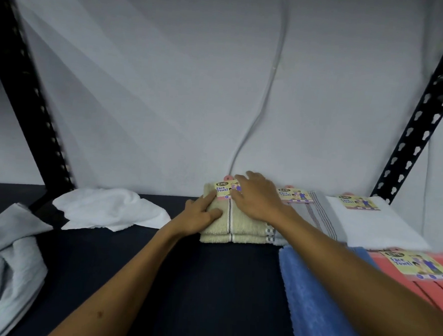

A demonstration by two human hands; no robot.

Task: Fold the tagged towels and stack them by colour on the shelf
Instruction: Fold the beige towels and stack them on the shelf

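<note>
A folded beige towel with a Face Towel tag lies at the back of the dark shelf. My left hand rests against its left edge, fingers straight. My right hand lies flat on its top, partly covering the tag. To the right sit a folded grey striped towel, a folded white towel, a blue towel and a coral towel, three of them showing tags.
An unfolded white towel lies crumpled at the back left. A pale grey towel hangs over the shelf's left front. Black perforated rack posts rise at both sides. A cable runs down the wall.
</note>
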